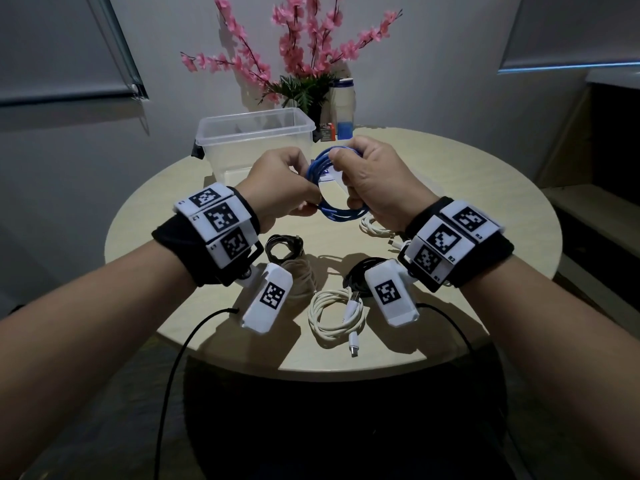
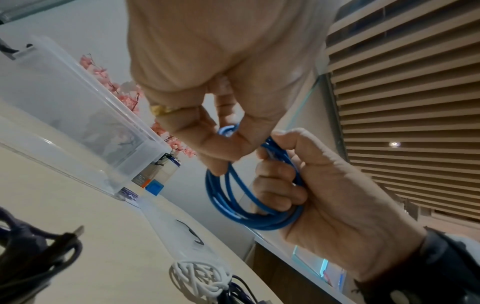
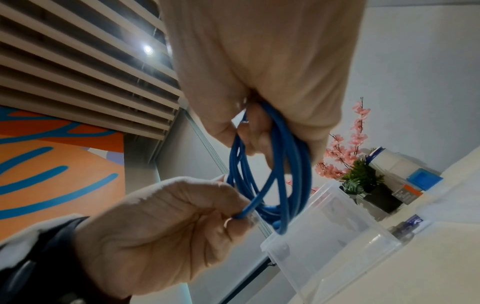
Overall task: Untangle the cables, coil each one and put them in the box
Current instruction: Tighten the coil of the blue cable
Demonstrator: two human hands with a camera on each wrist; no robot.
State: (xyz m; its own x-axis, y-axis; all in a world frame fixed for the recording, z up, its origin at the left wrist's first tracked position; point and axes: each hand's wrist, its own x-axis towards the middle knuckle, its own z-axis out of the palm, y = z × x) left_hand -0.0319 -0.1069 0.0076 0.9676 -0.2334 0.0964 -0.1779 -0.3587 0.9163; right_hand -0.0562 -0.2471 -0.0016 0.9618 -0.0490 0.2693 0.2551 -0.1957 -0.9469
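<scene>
Blue cable coil held mid-frame, in front of the box.
Right hand (image 1: 367,178) fingers curled round blue cable (image 1: 341,213) loops to keep shape; left hand (image 1: 277,188) pinched its end; box (image 1: 254,140) was empty.

dim room | ceiling spot glare | wrist views blurry | edges warped

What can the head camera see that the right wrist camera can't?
Only the head view shows the round table with coiled cables lying on it: a white coil near the front edge and a black coil behind the left wrist. Only the right wrist view shows the slatted ceiling and an orange and blue wall. Both show the left hand and right hand gripping the blue cable in loops, the clear box and the pink flowers.
</scene>
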